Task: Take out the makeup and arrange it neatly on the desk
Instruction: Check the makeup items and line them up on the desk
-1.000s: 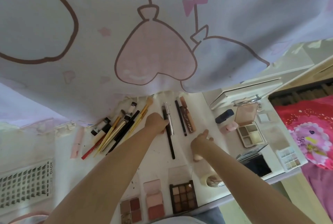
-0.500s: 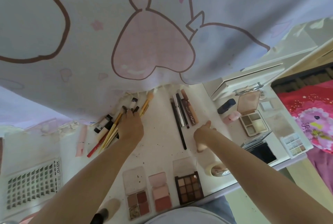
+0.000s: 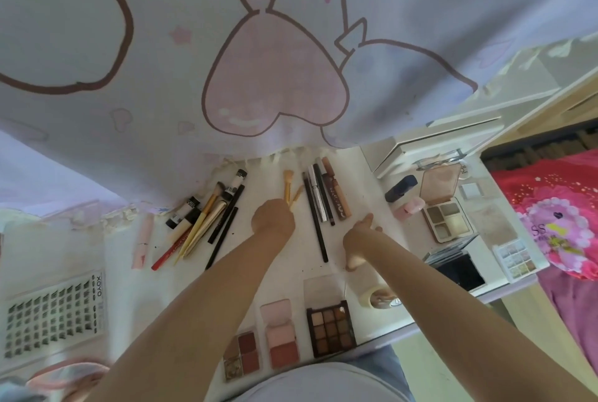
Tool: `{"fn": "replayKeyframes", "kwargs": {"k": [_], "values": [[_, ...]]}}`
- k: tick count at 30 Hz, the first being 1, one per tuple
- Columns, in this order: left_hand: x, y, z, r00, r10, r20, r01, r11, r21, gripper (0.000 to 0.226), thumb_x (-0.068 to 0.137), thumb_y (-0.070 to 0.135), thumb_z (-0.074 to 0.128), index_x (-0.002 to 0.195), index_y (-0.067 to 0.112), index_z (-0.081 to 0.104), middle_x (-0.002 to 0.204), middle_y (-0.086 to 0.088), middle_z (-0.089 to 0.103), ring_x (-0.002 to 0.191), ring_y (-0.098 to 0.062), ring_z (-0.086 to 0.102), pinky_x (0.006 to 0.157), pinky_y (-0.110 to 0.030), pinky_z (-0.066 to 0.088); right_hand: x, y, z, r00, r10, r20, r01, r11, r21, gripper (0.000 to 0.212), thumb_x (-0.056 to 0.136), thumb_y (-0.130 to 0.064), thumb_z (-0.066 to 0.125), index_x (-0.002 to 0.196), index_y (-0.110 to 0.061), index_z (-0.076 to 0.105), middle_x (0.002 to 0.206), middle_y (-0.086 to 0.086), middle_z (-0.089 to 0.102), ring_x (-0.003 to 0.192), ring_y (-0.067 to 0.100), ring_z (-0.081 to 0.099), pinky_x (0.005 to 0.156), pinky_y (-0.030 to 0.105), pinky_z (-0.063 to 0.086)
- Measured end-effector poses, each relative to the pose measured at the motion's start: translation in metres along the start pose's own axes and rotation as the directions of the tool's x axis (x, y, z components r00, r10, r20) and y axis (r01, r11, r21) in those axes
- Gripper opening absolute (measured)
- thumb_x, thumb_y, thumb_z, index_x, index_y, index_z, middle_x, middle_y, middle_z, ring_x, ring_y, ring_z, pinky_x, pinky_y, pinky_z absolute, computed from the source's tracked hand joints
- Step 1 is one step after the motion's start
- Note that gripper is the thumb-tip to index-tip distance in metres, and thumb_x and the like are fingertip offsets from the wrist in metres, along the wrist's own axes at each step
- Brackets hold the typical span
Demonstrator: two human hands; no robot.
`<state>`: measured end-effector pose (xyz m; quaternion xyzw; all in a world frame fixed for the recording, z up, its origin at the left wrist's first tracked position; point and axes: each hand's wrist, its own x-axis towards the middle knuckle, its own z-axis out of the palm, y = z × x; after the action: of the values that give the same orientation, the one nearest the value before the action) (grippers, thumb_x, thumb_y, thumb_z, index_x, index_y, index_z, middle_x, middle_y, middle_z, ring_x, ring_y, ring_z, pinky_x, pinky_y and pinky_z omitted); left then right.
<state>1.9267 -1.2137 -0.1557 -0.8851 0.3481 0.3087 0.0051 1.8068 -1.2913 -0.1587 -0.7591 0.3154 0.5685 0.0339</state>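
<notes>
Left hand: the left hand (image 3: pixel 272 219) reaches out over the middle of the white desk (image 3: pixel 365 175) and grips two small yellow brushes (image 3: pixel 290 189) by their lower ends; the brushes point away from the person, their tips toward the curtain.
Right hand: the right hand (image 3: pixel 359 236) rests on the desk just right of the row of pencils, fingers stretched and relaxed, holding nothing.
Pencil row: a long black pencil (image 3: pixel 315 217), a silver tube (image 3: pixel 316 194), a dark pencil and a brown tube (image 3: pixel 336 189) lie side by side between the two hands, roughly parallel.
Loose pile: left of the left hand a heap of brushes and pencils (image 3: pixel 207 222) lies crossed at angles, with a red pencil (image 3: pixel 170 251) at its near edge and a pink tube (image 3: pixel 142 239) apart to the left.
Front row: three open palettes sit at the near edge, a small brown-red one (image 3: pixel 242 354), a pink blush one (image 3: pixel 280 333) and a nine-pan brown one (image 3: pixel 330 327), close beside each other.
Right side: an open four-pan palette (image 3: pixel 445 204), a dark blue cap-shaped item (image 3: pixel 400 188), a small pink case (image 3: pixel 410 207), a black mirror compact (image 3: pixel 459 269) and a pale multi-pan palette (image 3: pixel 517 259) are spread there.
Far left: a sheet of false lashes (image 3: pixel 55 314) lies flat.
Background: a pale curtain with pink heart balloons (image 3: pixel 275 77) hangs over the far edge of the desk.
</notes>
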Motion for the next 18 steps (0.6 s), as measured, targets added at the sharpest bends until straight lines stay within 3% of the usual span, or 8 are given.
{"fn": "replayKeyframes", "kwargs": {"k": [5, 7, 11, 15, 18], "values": [[-0.004, 0.004, 0.002, 0.991, 0.134, 0.002, -0.134, 0.991, 0.025, 0.04, 0.098, 0.033, 0.034, 0.102, 0.001, 0.059, 0.097, -0.011, 0.059, 0.09, -0.025, 0.058, 0.055, -0.024, 0.035, 0.002, 0.0, 0.0, 1.0, -0.001, 0.008, 0.001, 1.0, -0.005, 0.078, 0.093, -0.033, 0.045, 0.143, 0.005, 0.0, 0.146, 0.035, -0.016, 0.136, 0.053, 0.007, 0.113, 0.049, 0.022], [-0.008, -0.009, 0.0, 0.988, 0.146, -0.054, -0.142, 0.986, 0.086, 0.037, 0.099, 0.029, 0.033, 0.107, 0.001, 0.055, 0.107, -0.012, 0.057, 0.097, -0.026, 0.056, 0.062, -0.026, 0.038, 0.005, 0.0, 0.001, 1.0, 0.001, 0.005, -0.001, 1.0, 0.004, 0.079, 0.092, -0.034, 0.047, 0.143, 0.004, 0.0, 0.147, 0.034, -0.016, 0.135, 0.054, 0.007, 0.114, 0.05, 0.021], [-0.016, -0.052, -0.007, 0.984, 0.095, -0.151, -0.043, 0.948, 0.315, 0.027, 0.097, 0.022, 0.036, 0.116, 0.005, 0.045, 0.117, -0.01, 0.054, 0.104, -0.023, 0.057, 0.073, -0.029, 0.048, 0.012, -0.002, 0.003, 1.0, 0.006, 0.002, -0.006, 1.0, 0.008, 0.078, 0.091, -0.036, 0.047, 0.143, 0.003, 0.004, 0.147, 0.034, -0.012, 0.133, 0.057, 0.008, 0.114, 0.052, 0.018], [-0.028, -0.085, -0.006, 0.993, 0.004, -0.114, 0.055, 0.861, 0.506, 0.026, 0.096, 0.017, 0.038, 0.117, 0.007, 0.049, 0.113, -0.006, 0.061, 0.098, -0.019, 0.063, 0.069, -0.025, 0.049, 0.013, -0.003, 0.004, 0.999, 0.034, 0.004, -0.034, 0.998, 0.049, 0.082, 0.09, -0.036, 0.05, 0.143, 0.003, 0.001, 0.147, 0.033, -0.015, 0.134, 0.055, 0.007, 0.114, 0.051, 0.017], [-0.035, -0.089, 0.0, 0.999, 0.003, -0.042, 0.023, 0.801, 0.598, 0.029, 0.095, 0.01, 0.038, 0.122, 0.005, 0.047, 0.118, -0.006, 0.06, 0.103, -0.019, 0.062, 0.076, -0.026, 0.051, 0.01, -0.002, 0.005, 1.0, 0.025, -0.015, -0.023, 0.997, 0.074, 0.082, 0.09, -0.035, 0.05, 0.143, 0.003, 0.0, 0.147, 0.033, -0.016, 0.135, 0.055, 0.006, 0.114, 0.051, 0.018]]}}
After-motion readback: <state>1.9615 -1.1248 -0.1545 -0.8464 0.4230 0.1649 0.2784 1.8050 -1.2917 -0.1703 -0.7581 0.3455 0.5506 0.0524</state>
